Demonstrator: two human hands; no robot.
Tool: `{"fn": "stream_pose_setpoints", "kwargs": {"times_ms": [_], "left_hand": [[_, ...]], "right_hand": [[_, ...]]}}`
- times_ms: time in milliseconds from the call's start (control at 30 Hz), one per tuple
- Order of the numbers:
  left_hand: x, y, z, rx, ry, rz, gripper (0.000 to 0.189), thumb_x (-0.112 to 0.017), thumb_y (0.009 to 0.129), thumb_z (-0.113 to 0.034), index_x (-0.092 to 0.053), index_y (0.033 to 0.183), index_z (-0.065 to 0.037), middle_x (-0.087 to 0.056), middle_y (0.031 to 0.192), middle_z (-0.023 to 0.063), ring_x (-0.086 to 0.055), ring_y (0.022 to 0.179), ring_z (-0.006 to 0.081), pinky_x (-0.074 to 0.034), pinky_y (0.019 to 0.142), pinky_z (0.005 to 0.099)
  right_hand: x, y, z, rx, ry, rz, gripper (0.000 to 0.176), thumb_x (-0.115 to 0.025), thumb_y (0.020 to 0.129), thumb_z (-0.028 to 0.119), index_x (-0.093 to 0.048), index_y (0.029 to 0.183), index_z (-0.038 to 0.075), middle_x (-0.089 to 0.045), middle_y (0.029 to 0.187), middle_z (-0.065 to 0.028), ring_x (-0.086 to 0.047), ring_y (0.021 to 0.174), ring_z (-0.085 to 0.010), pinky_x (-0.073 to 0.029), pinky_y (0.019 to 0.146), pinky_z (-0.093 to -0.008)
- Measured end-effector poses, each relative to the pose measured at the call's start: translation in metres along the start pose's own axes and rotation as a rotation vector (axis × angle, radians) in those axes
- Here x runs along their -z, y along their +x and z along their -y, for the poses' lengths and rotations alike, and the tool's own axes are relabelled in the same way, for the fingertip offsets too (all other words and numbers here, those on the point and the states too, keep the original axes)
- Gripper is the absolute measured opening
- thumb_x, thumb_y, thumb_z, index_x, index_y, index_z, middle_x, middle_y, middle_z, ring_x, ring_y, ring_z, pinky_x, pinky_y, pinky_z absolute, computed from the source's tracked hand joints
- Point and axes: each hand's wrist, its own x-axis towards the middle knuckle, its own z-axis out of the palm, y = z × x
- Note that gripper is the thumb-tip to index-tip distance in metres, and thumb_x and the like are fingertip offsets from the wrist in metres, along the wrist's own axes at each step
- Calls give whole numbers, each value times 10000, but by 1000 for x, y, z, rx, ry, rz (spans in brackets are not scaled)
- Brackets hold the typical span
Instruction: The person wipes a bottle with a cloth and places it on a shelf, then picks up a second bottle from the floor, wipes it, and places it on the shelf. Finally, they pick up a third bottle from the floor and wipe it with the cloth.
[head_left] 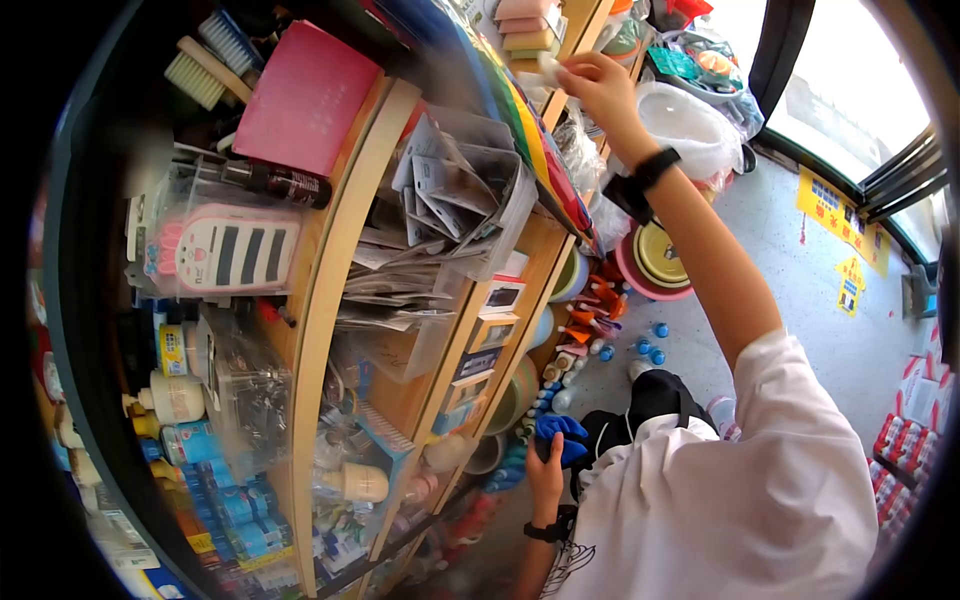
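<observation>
My right hand (600, 88) is raised to the far end of the wooden shelves, its fingers pinched on a small white piece (549, 69) whose kind I cannot make out. Close to it is a stack of pink and yellow bars (528, 28) that look like soap. Low beside my body, my left hand (544, 478) is closed on a bunched blue cloth (562, 438). Both wrists wear dark bands.
Wooden shelves (345, 230) on the left carry brushes (208, 72), a pink box (300, 98), hanging packets (455, 190) and bottles. Basins (660, 255) and blue-capped bottles (643, 346) stand on the grey floor (740, 270). A glass door (850, 90) is at upper right.
</observation>
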Motion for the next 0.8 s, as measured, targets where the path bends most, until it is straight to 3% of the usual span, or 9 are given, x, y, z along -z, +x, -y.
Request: {"fn": "stream_pose_setpoints", "kwargs": {"times_ms": [100,167,300,500,567,633,700,767,800], "left_hand": [[-2,0,-14,17,13,-25,422,-684,956,-306,-603,1207,24,-635,1115,56,-570,1013,149,-452,920,288],[0,4,-15,-75,-8,-46,297,-678,962,-278,-618,1070,-9,-630,930,28,-554,836,102,-459,789,255],[2,11,-12,-110,-1,-90,297,-683,959,-278,-617,1062,-7,-628,934,25,-553,839,102,-458,791,254],[-3,23,-17,4,48,2,331,-668,969,-246,-614,1155,22,-636,1061,34,-565,940,121,-456,880,264],[-13,30,-20,-42,64,34,318,-687,958,-275,-617,1091,4,-638,973,24,-573,861,109,-474,806,255],[-24,36,-26,17,54,85,340,-686,959,-276,-611,1125,11,-638,1011,31,-574,907,115,-467,845,257],[-39,45,-24,-22,37,156,332,-657,974,-210,-606,1205,23,-624,1105,41,-559,995,120,-449,918,267],[-60,55,-28,86,-29,256,354,-644,979,-201,-587,1245,26,-621,1169,59,-565,1053,140,-430,971,285],[-77,57,-39,137,-65,298,360,-631,983,-194,-579,1263,26,-623,1193,68,-573,1080,153,-422,994,295]], "right_hand": [[-39,35,-18,91,-205,162,385,-732,831,380,-735,1118,123,-736,1033,-140,-705,954,-269,-535,855,-353],[-38,31,-17,21,-377,142,367,-678,847,365,-735,1134,143,-732,1019,-146,-682,1009,-316,-518,899,-383],[-16,22,-38,83,-366,57,326,-633,824,249,-737,1117,152,-734,994,-143,-700,929,-325,-541,831,-374],[71,-76,-52,-120,214,-90,224,-622,895,92,-700,1095,27,-706,895,-41,-658,784,-124,-514,711,-261],[105,-141,-66,-176,145,-145,210,-617,907,84,-678,1091,5,-696,898,-41,-635,795,-111,-515,717,-279],[135,-215,-94,-160,-233,-100,194,-643,912,108,-673,1079,13,-698,913,-45,-621,808,-103,-514,720,-287],[139,-284,-75,-451,-149,61,220,-685,903,154,-668,1073,14,-706,934,-54,-628,794,-137,-519,724,-311],[144,-328,-56,-731,-213,417,337,-737,894,176,-648,1189,41,-695,1002,-52,-635,906,-114,-525,808,-288],[145,-352,-59,-776,-115,445,430,-772,866,224,-631,1234,54,-692,1045,-62,-637,961,-137,-522,845,-295]]}}
